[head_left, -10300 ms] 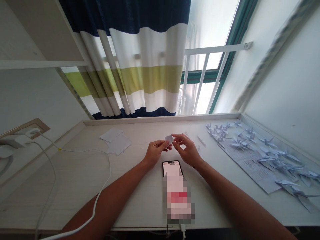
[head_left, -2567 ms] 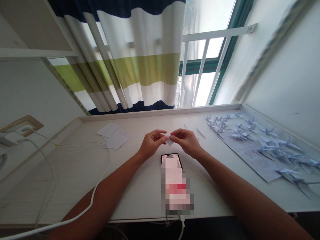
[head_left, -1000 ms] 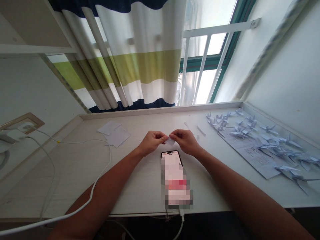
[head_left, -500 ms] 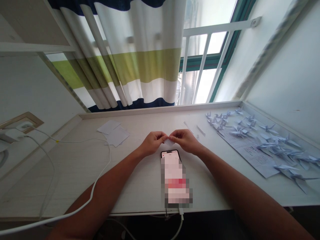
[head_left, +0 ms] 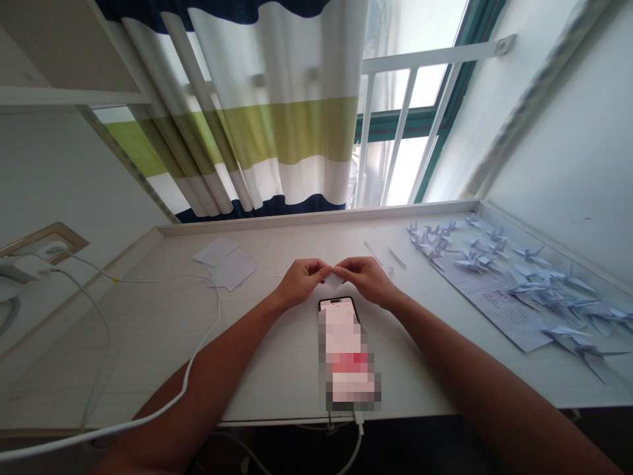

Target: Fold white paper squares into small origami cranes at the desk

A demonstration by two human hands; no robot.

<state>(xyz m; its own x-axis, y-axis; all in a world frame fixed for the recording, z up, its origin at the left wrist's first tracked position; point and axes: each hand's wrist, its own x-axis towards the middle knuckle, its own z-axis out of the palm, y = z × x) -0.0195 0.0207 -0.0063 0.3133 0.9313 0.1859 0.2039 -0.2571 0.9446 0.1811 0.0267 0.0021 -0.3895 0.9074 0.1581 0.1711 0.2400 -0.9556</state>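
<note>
Between my two hands is a small piece of folded white paper [head_left: 335, 282], its lower point showing below my fingertips. My left hand [head_left: 304, 280] pinches it from the left, thumb against fingers. From the right, my right hand [head_left: 363, 277] grips the same paper, and the fingertips of both hands meet at its top. My fingers cover most of the paper, so its full folded shape is hidden. Just below lies a phone [head_left: 343, 343] with a lit, blurred screen, flat on the white desk [head_left: 277, 356].
Loose white paper sheets [head_left: 232, 269] lie at the left. Several folded paper cranes [head_left: 475, 258] spread over the right side, some on a printed sheet [head_left: 494, 300]. Thin paper strips [head_left: 397, 258] lie beyond my right hand. A white cable [head_left: 202, 340] crosses my left forearm.
Almost nothing differs. The fingers have shifted very slightly around the folded paper, and both hands stay in the same place.
</note>
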